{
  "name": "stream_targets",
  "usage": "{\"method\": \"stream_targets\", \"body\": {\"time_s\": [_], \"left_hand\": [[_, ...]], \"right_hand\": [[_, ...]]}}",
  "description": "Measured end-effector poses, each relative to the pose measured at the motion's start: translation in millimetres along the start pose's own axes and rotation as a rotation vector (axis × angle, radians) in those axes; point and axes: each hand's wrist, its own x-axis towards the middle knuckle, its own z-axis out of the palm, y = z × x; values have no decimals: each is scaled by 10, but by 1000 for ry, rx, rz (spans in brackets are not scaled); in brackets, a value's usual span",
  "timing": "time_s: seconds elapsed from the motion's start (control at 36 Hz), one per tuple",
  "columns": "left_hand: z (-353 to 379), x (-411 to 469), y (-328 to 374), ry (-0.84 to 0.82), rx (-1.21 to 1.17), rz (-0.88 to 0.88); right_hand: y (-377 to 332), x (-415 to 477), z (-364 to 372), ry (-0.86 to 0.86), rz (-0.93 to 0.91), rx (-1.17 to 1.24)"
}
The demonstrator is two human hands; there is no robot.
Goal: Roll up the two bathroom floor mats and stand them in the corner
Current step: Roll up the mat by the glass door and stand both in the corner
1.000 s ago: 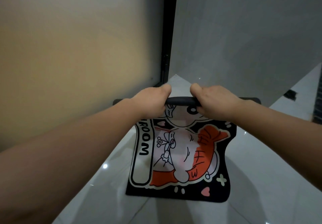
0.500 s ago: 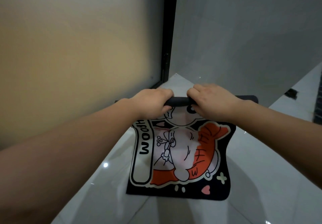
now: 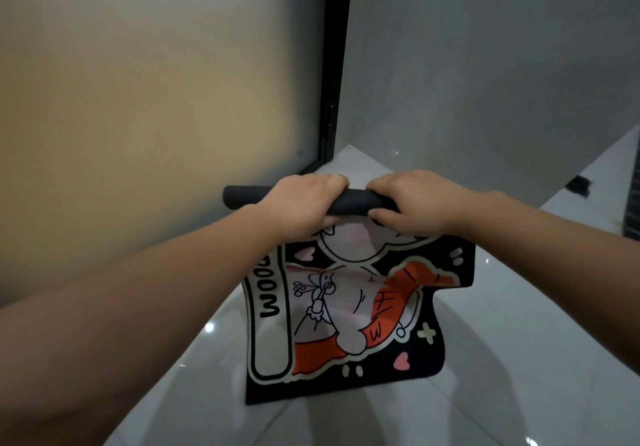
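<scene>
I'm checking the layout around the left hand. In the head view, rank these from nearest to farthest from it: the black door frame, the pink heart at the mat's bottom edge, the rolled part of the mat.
1. Rolled part of the mat: gripped in the left hand.
2. Black door frame: behind the hand, at the corner.
3. Pink heart: lower right, near the mat's hanging bottom edge.

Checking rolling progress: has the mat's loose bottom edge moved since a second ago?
Yes. The mat's bottom edge has lifted slightly up off the floor, toward the black door frame, as both hands wind the roll.
</scene>
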Motion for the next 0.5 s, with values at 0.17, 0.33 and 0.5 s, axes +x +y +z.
{"method": "stream_targets", "body": {"time_s": [0.17, 0.33, 0.5], "left_hand": [[-152, 22, 21, -229, -13, -152], [-118, 11, 45, -227, -54, -191], [-17, -45, 164, 67, 172, -115]], "right_hand": [[-57, -21, 46, 57, -73, -178], [-87, -20, 65, 178, -137, -335], [-20, 45, 18, -145, 122, 108]]}}
